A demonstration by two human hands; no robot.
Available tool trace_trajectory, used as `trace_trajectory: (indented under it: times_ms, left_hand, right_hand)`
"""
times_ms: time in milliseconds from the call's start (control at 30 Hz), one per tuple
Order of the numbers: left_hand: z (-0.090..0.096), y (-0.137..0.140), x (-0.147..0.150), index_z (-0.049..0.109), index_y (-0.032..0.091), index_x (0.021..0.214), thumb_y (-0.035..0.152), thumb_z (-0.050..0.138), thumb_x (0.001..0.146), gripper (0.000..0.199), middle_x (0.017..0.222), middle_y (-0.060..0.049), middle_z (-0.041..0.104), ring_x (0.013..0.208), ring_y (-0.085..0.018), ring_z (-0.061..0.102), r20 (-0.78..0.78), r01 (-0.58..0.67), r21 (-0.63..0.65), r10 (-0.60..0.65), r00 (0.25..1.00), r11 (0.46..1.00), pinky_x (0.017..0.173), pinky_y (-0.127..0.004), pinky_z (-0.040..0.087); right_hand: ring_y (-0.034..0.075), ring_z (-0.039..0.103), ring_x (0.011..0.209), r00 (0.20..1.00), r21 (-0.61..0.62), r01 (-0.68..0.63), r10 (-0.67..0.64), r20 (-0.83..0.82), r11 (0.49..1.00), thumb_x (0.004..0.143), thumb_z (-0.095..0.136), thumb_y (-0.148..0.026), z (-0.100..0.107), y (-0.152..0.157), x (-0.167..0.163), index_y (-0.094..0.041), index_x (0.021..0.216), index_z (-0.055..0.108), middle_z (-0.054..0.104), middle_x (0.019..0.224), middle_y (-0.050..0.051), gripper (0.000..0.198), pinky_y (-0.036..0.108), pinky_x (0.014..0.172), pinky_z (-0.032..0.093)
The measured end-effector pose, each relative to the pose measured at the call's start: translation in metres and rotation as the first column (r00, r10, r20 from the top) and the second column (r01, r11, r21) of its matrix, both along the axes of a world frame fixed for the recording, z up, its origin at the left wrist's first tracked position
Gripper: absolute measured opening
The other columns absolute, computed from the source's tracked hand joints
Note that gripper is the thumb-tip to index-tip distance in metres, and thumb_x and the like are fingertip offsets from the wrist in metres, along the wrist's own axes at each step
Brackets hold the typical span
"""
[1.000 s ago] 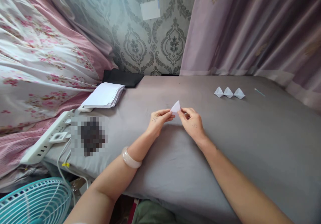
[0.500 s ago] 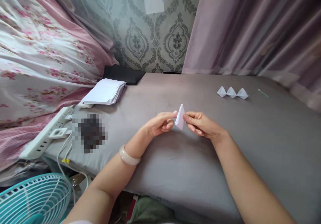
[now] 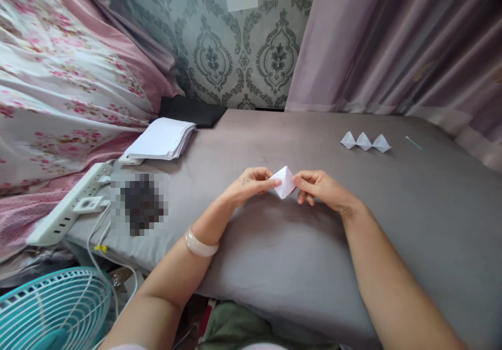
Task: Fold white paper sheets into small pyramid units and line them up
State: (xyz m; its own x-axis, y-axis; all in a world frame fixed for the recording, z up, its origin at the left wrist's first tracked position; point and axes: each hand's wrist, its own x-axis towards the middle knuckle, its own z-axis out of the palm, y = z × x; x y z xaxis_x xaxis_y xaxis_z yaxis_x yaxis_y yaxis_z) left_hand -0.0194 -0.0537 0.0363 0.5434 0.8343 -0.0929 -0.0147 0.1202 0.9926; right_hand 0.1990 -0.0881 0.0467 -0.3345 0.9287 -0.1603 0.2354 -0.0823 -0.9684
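Note:
A small diamond-shaped piece of folded white paper is held just over the grey surface, in the middle of the view. My left hand pinches its left corner, thumb in front and fingers behind. On the opposite corner, my right hand grips the paper between thumb and forefinger, with the other fingers curled below. A crease runs from the paper's top point to its bottom point. Three folded white paper shapes stand in a row at the right, away from both hands.
A stack of white paper lies at the left beside a black flat item. Near the left edge are a white power strip with cables and a blurred-out dark patch. A turquoise fan stands below. A thin stick lies far right.
The folded paper has turned from nearly edge-on to facing me and now looks like a wider diamond. My left thumb has moved onto its front face.

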Motion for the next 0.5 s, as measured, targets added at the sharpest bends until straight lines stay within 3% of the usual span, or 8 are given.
trace_trajectory:
  times_ms: [133, 233, 367, 500]
  left_hand:
    - [-0.006, 0.002, 0.005, 0.066, 0.014, 0.076, 0.034, 0.082, 0.065, 0.028, 0.078, -0.003, 0.066, 0.070, -0.011, 0.059, 0.131, -0.136, 0.119, 0.120, 0.984, 0.983, 0.067, -0.024, 0.043]
    - [-0.008, 0.002, 0.010, 0.063, 0.014, 0.073, 0.031, 0.084, 0.061, 0.029, 0.088, -0.004, 0.069, 0.080, -0.013, 0.062, 0.266, -0.214, 0.109, 0.179, 0.947, 0.971, 0.079, -0.028, 0.047]
    - [-0.008, 0.001, 0.015, 0.060, 0.015, 0.072, 0.031, 0.084, 0.061, 0.031, 0.091, -0.005, 0.070, 0.081, -0.013, 0.063, 0.330, -0.285, 0.095, 0.240, 0.913, 0.954, 0.080, -0.029, 0.048]
    - [-0.007, -0.002, 0.016, 0.058, 0.016, 0.076, 0.029, 0.084, 0.061, 0.032, 0.083, -0.001, 0.070, 0.078, -0.013, 0.064, 0.360, -0.344, 0.081, 0.295, 0.885, 0.935, 0.078, -0.027, 0.049]
  right_hand:
    - [0.017, 0.065, 0.070, 0.976, 0.173, 0.199, -0.210, 0.048, 0.965, 0.071, 0.072, -0.054, -0.009, 0.005, -0.013, -0.019, 0.082, 0.072, 0.071, 0.076, 0.004, 0.037, 0.027, 0.059, 0.051]
    - [0.019, 0.066, 0.076, 0.942, 0.310, 0.333, -0.330, -0.062, 0.890, 0.068, 0.076, -0.050, -0.014, 0.007, -0.024, -0.020, 0.080, 0.072, 0.073, 0.081, 0.004, 0.032, 0.033, 0.073, 0.053]
    - [0.020, 0.068, 0.080, 0.886, 0.384, 0.464, -0.413, -0.212, 0.798, 0.067, 0.079, -0.043, -0.018, 0.008, -0.033, -0.020, 0.077, 0.067, 0.073, 0.085, 0.005, 0.027, 0.035, 0.080, 0.054]
    - [0.018, 0.067, 0.075, 0.866, 0.395, 0.500, -0.443, -0.231, 0.771, 0.067, 0.079, -0.042, -0.019, 0.007, -0.036, -0.021, 0.080, 0.063, 0.071, 0.079, 0.003, 0.029, 0.035, 0.077, 0.055]
